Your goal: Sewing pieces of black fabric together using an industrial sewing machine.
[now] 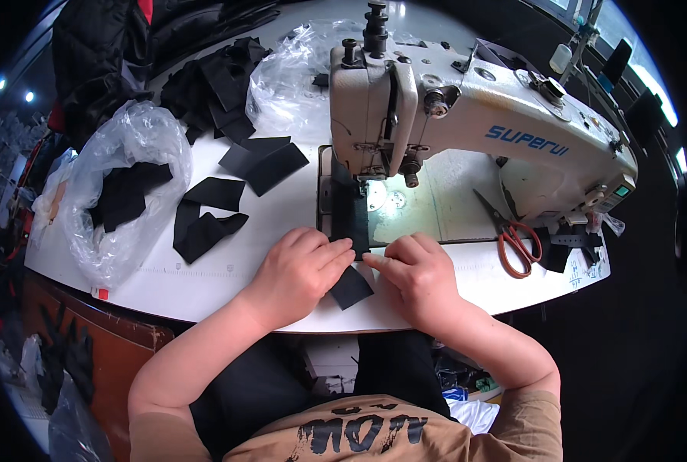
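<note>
Both forearms are seen coming from the lower edge. A black fabric strip (351,231) is laid on the white table (205,281), running from under the needle of the cream sewing machine (466,123) toward the person. It is pressed down by the left hand (297,273) with fingers held together, and by the right hand (419,279) with fingertips flat on its edge. Orange-handled scissors (513,235) are placed to the right. Loose black pieces (205,223) and a clear plastic bag (120,200) are found on the left.

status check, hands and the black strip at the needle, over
Left hand and right hand flat on black fabric strip. Strip runs under sewing machine foot. Scissors lie apart, right.
</note>
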`<state>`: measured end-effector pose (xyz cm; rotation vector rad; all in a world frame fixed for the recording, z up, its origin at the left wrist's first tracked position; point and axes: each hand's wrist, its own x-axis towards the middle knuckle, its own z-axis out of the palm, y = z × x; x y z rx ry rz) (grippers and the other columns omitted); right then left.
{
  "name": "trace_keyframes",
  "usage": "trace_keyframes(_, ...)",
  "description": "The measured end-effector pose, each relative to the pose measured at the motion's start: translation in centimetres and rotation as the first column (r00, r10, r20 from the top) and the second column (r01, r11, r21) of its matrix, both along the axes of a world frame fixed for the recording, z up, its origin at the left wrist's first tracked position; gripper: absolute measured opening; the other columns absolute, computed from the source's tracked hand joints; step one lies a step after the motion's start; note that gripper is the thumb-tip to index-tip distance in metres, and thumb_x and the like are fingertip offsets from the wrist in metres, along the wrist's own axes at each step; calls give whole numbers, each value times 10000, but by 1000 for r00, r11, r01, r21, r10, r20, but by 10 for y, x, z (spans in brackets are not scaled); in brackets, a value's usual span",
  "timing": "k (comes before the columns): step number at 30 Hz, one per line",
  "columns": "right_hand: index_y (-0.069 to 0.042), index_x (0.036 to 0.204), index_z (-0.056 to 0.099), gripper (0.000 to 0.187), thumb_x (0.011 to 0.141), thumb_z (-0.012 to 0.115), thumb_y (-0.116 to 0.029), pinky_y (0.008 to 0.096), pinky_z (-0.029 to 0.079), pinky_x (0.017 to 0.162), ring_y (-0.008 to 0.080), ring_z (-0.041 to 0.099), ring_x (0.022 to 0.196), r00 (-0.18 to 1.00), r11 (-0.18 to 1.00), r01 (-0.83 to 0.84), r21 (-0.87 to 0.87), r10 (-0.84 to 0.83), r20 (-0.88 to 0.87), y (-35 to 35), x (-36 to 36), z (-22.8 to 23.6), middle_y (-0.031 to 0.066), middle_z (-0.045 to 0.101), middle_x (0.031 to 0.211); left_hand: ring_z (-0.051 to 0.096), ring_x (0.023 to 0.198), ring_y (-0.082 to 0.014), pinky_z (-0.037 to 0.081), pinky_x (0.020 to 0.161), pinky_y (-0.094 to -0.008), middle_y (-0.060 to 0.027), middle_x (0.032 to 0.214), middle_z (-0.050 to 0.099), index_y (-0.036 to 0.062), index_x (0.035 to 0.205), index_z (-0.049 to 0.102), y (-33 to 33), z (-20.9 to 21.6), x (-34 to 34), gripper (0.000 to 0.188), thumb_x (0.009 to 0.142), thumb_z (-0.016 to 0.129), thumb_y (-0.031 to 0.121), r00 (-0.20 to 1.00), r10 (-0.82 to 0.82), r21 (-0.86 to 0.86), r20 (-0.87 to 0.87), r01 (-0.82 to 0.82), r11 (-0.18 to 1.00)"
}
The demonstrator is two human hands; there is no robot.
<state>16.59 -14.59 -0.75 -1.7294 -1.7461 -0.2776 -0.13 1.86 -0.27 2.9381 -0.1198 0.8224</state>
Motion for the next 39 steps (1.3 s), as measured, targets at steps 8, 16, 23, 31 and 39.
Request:
trace_keyframes(8,-112,1027,795,304,739,748,-26,379,453,616,248,554,736,997,1000,22,-21,-20,72,4,-3,0,49,548,781,656,910,-255,539,857,-403,-82,1146,736,23,1058,738,-2,-2,-2,291,787,639,66,999,27,10,17,-27,1000)
trace_keyframes(16,-110,1004,790,244,775,737,-47,378,459,646,250,553,745,995,999,-12,-49,17,103,5,1,2,46,558,798,651,902,-251,534,777,-363,-68,1029,710,71,1048,758,11,31,-2,293,776,650,67,994,103,60,25,-104,993)
trace_keyframes(23,-108,1007,792,237,784,719,-74,367,473,678,248,563,790,990,998,-10,-57,18,140,4,0,2,43,570,832,677,858,-258,572,695,-365,-73,938,686,43,982,753,23,23,36,281,712,682,9,957,15,-44,289,-2,999)
trace_keyframes(31,-100,901,763,161,743,729,-102,372,481,681,249,561,803,988,999,4,-51,4,155,4,1,-1,41,562,840,648,1185,-326,541,1008,-427,-131,1209,698,36,1146,702,13,-1,37,414,742,787,67,988,19,-187,-150,-47,981)
trace_keyframes(39,-105,889,758,189,705,715,-103,367,498,711,249,566,834,987,993,-8,-115,26,157,2,5,-3,41,577,887,595,1288,-328,515,1050,-432,-159,1312,659,25,1152,715,21,2,25,357,883,751,256,986,-64,-240,-151,26,970)
